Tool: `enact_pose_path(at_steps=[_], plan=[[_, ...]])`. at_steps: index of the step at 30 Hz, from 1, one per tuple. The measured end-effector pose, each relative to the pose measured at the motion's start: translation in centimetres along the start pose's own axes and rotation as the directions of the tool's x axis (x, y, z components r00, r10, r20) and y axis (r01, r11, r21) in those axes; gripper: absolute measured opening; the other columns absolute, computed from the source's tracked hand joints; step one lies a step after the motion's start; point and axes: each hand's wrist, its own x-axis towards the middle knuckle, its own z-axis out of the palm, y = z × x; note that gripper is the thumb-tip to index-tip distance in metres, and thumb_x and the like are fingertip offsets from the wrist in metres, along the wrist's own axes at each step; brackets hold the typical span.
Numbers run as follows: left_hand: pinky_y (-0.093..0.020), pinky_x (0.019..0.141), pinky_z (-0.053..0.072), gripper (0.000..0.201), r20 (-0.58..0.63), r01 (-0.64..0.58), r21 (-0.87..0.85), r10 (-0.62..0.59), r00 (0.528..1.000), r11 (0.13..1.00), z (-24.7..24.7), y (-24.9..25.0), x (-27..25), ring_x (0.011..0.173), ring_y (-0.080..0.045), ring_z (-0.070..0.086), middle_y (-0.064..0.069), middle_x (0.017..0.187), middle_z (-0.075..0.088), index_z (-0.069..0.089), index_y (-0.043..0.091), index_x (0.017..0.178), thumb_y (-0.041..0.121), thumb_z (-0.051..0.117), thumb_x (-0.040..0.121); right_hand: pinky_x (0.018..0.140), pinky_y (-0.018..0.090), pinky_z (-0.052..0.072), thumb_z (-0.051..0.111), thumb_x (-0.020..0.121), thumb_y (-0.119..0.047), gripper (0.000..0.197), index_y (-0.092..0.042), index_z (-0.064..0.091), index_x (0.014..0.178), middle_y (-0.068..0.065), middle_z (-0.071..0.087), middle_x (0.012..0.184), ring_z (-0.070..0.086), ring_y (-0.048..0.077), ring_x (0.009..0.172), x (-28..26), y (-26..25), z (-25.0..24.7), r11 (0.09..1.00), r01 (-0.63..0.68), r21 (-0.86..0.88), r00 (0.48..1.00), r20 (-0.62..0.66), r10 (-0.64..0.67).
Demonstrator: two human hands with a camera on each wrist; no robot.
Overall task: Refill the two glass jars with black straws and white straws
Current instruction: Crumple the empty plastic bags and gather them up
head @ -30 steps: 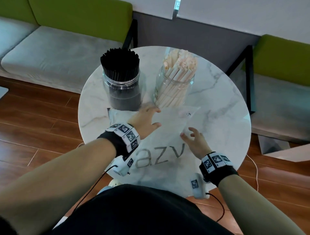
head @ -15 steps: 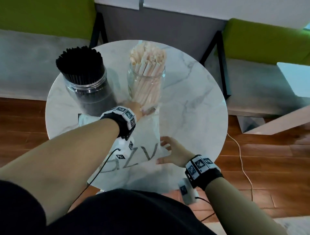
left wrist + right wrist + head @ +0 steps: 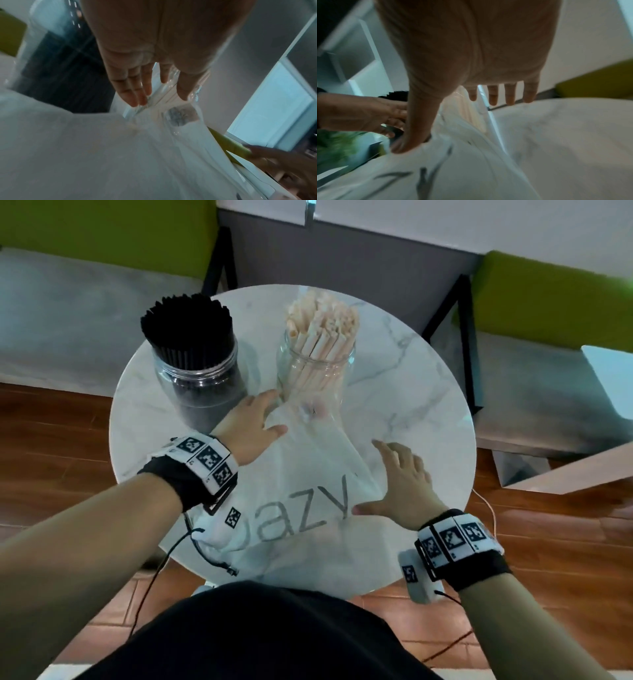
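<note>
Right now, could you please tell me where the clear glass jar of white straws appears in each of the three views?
Head: the clear glass jar of white straws stands upper centre on the round marble table.
Left wrist: only a blurred patch of its glass shows behind the left hand, centre.
Right wrist: its pale straws show centre, beyond the right hand.
Shared landmark: the white plastic bag with grey letters.

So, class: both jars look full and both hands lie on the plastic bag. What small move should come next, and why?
Probably close the left hand on the plastic bag to lift it away: black straws and white straws already crowd their jars, and both hands lie open.
</note>
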Motion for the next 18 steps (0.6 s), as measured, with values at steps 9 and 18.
enact_pose_path(at_steps=[9, 18], plan=[[-0.055, 0.112, 0.024, 0.137, 0.293, 0.046, 0.544, -0.241, 0.925, 0.838, 3.6, -6.6, -6.9, 0.144, -0.035, 0.002, 0.001, 0.157, -0.015, -0.013, 0.037, 0.145, 0.077, 0.071, 0.045, 0.104, 0.068, 0.025, 0.092, 0.048, -0.043, 0.147, -0.042, -0.018, 0.145, -0.006, -0.045, 0.146, -0.019, 0.044, 0.142, 8.0, -7.5, 3.8, 0.799, 0.415, -0.435, 0.882, 0.408, -0.236], [-0.04, 0.119, 0.012, 0.133, 0.217, 0.094, 0.579, -0.264, 0.94, 0.81, 5.1, -10.6, -8.0, 0.145, -0.031, -0.008, -0.009, 0.157, -0.015, -0.018, 0.02, 0.147, 0.067, 0.071, 0.061, 0.101, 0.048, 0.038, 0.047, 0.098, -0.023, 0.052, -0.015, 0.03, 0.146, 0.02, 0.038, 0.145, 0.042, 0.039, 0.129, 9.2, -7.0, 5.3, 0.923, 0.222, -0.314, 0.944, 0.308, -0.123]])
